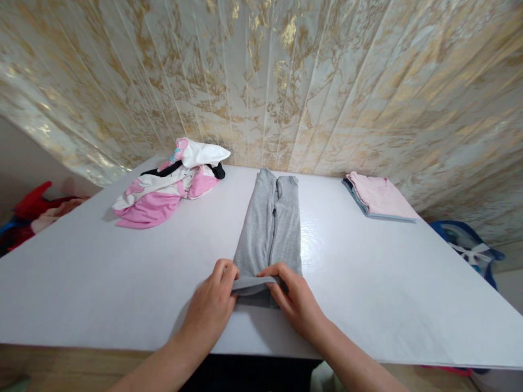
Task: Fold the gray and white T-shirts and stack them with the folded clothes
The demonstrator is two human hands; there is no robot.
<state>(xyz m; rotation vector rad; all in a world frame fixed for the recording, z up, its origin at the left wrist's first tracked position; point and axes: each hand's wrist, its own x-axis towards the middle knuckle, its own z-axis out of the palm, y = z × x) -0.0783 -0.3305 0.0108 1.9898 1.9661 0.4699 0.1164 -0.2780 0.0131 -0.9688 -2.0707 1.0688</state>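
Observation:
A grey garment (261, 228) lies on the table in a long narrow strip, its two sides meeting along a seam-like gap down the middle. I cannot tell whether it is a top or trousers. At its near end, my left hand (216, 291) pinches the left corner of the edge. My right hand (294, 296) grips the same edge further right, thumb below and fingers above. Between the hands this edge is lifted off the layer beneath, with a darker fold showing under it.
Crumpled pink, white and black clothes (163, 185) lie at the back left of the white table (363, 283). Folded pink and grey clothes (382, 195) are stacked at the back right. Red fabric (35, 201) sits beyond the left edge, a blue-rimmed container (461, 234) beyond the right.

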